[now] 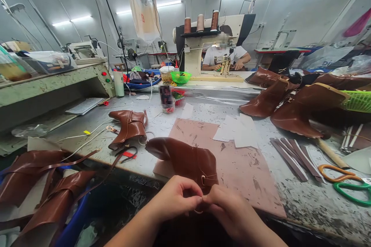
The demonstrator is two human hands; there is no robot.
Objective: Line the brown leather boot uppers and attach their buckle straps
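Note:
A brown leather boot upper [185, 160] lies on a pink mat [240, 166] at the near edge of the workbench, a brass buckle on its strap. My left hand [174, 197] and my right hand [228, 210] meet just below the buckle. Both pinch at the boot's lower edge, fingertips pressed together, with a small metal ring showing between them. A second boot upper [129, 127] sits to the left on the bench, beside small black snips with a red tag [127, 154].
More brown uppers are piled at the right [292, 104] and lower left [34, 185]. Leather strips [292, 156], orange and green scissors [344, 181] and white paper pieces [237, 131] lie on the bench. Another person sits behind a sewing machine [203, 42].

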